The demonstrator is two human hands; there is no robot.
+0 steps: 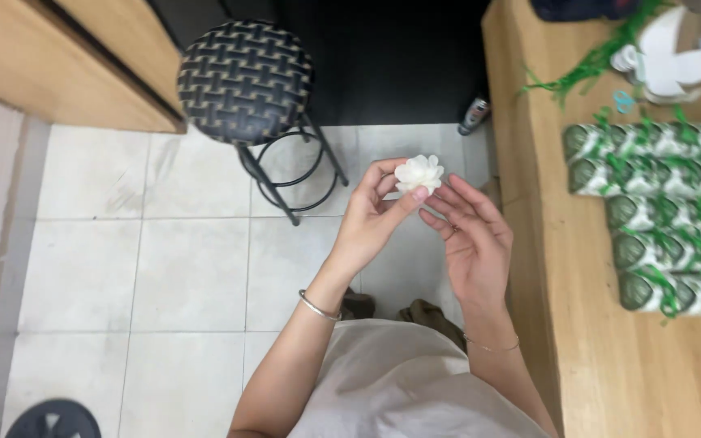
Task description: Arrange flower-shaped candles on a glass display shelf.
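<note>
A small white flower [419, 173] with layered petals is pinched between the thumb and fingers of my left hand [375, 212], held above the tiled floor. My right hand [472, 239] is beside it, palm up and fingers spread, its fingertips just under and to the right of the flower, close to touching it. A thin bangle circles my left wrist and a fine bracelet my right.
A wooden table [610, 357] runs along the right, holding rows of green and white wrapped packs [667, 219], green strands and white paper shapes [675, 57]. A woven-seat metal stool [247, 81] stands ahead on the white tiled floor [188, 276]. A small can [474, 115] stands by the table.
</note>
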